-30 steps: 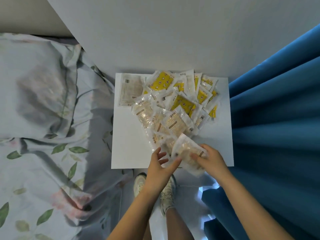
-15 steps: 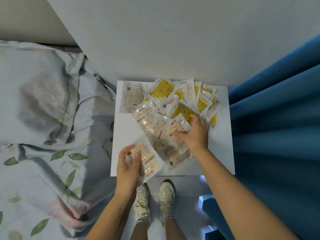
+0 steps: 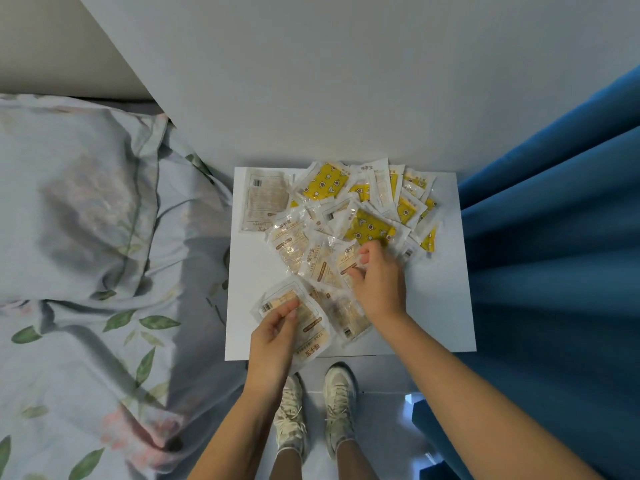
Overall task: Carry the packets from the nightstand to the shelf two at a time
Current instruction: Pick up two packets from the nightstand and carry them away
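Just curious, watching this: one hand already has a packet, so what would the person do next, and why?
Probably pinch and lift one beige packet from the pile with the right hand. The left hand already holds a packet, and the right fingers are curled at the pile on the nightstand, so a second packet completes the pair.

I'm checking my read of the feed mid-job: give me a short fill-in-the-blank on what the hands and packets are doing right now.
1. The left hand holds one beige packet at the nightstand's ____ edge.
2. The right hand reaches into the pile of packets, its fingertips on a ____ packet.
3. To the right of the nightstand hangs a ____ curtain.
4. The bed with the floral bedding lies to the nightstand's ____.

Missing words: near; beige; blue; left
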